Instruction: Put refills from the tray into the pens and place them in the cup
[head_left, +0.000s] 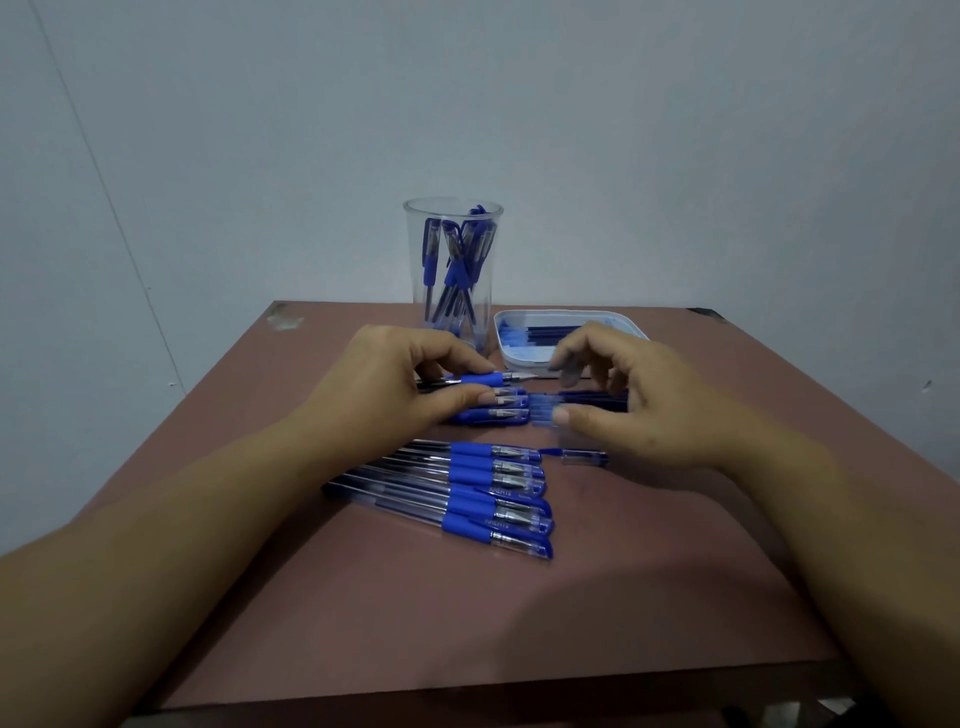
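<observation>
Left hand (410, 374) pinches pen (483, 378), tip bare. Right hand (628, 400) curled over refills (587, 401) on table; grip unclear. Tray (571, 314) just behind, cup (436, 206) beyond. Risk: curled fingers scatter refills, mixing them into pen row (467, 486).

Blue pens (453, 265) in cup (418, 306); refills (551, 332) in tray (563, 313)

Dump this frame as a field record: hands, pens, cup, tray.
left hand: grips uncapped pen, tip pointing right
right hand: fingers curled over loose refills on table; grip unclear
cup: clear, upright, holds blue-capped pens
tray: white, right of cup, spare refills inside
pen row: capped, lying side by side, nearer the person
loose cap: right of pen row
</observation>
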